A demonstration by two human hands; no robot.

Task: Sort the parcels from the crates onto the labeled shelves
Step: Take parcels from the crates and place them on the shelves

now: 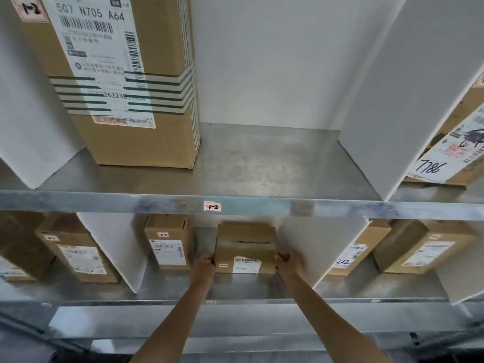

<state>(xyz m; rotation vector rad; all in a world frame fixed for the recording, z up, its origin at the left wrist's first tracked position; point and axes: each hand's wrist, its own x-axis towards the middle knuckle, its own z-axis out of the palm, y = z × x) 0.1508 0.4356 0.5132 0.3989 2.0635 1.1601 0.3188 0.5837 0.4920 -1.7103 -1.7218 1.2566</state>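
Note:
A small brown cardboard parcel (245,247) with a white label and a small red tag stands on the lower metal shelf (235,286), in the middle compartment. My left hand (205,262) grips its left side and my right hand (286,262) grips its right side, both arms reaching in from below. Beside it on the left stands another labelled parcel (167,243). On the front edge of the upper shelf (262,163) is a tag reading 1-2 (212,206).
A tall brown box (123,74) marked 1-2 stands at the upper shelf's left. White dividers (408,87) split the shelves into compartments. More parcels sit at lower left (78,255), lower right (419,250) and upper right (453,142).

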